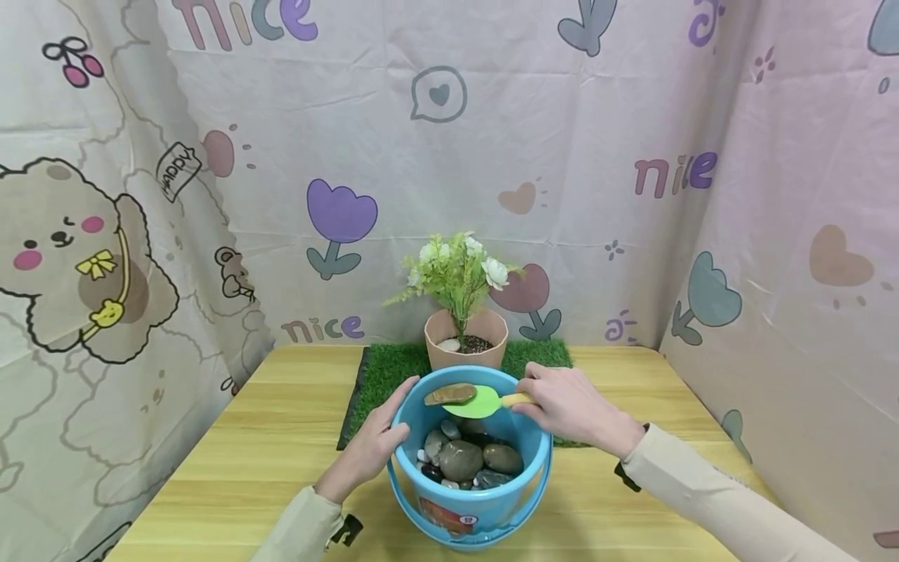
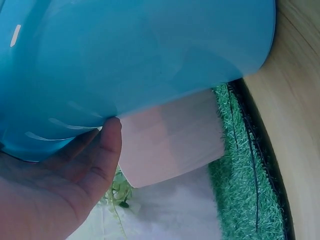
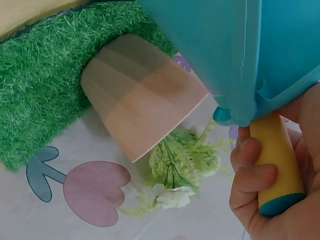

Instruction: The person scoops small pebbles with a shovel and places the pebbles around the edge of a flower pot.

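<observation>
A blue bucket (image 1: 460, 511) stands on the table, with several grey and dark stones (image 1: 461, 460) inside. My left hand (image 1: 365, 453) holds its left rim; in the left wrist view the fingers (image 2: 109, 140) meet the blue wall near the edge. My right hand (image 1: 572, 406) grips the yellow handle (image 3: 277, 155) of a small shovel, curled fingers wrapped round it at the bucket's right rim. Over the bucket's opening lies the shovel's green blade (image 1: 483, 403), bearing a flat brown stone (image 1: 451, 394) that sticks out past its tip.
Behind the bucket, a pink flowerpot (image 1: 467, 357) with a white-flowered plant (image 1: 460, 273) stands on a green turf mat (image 1: 393, 363). The wooden table (image 1: 281, 414) runs back to a printed cloth (image 1: 435, 156) hung around three sides. The bucket's handle (image 1: 492, 535) hangs down in front.
</observation>
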Action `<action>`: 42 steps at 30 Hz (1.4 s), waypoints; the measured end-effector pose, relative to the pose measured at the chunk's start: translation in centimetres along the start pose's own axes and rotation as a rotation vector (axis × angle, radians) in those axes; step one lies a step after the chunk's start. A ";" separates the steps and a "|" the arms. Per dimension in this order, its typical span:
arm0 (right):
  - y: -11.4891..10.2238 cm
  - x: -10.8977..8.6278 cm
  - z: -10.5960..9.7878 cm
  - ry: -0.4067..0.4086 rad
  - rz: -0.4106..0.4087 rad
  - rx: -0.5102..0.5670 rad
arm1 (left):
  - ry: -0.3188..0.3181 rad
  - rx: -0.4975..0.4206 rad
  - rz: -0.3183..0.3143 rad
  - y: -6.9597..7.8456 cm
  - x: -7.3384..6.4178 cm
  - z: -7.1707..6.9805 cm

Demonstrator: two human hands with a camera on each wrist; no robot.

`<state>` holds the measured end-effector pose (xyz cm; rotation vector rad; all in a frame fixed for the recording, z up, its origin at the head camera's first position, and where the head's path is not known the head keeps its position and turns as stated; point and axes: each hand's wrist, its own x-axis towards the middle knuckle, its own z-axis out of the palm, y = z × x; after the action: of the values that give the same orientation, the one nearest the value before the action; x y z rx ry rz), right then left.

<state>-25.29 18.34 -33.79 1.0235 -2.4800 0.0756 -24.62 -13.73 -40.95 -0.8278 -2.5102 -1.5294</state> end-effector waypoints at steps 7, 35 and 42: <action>0.1 -0.1 0.3 0.001 0.051 0.017 | 0.016 -0.001 -0.011 0.0 0.1 0.1; 0.4 -0.6 -0.3 0.058 0.114 0.048 | 0.031 -0.018 -0.034 0.0 0.0 0.3; 0.9 -0.6 -1.1 0.046 0.135 0.037 | 0.041 -0.025 -0.027 0.0 -0.1 0.4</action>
<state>-25.10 19.64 -33.01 0.8576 -2.5115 0.1857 -24.45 -13.41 -41.15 -0.7609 -2.4881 -1.5729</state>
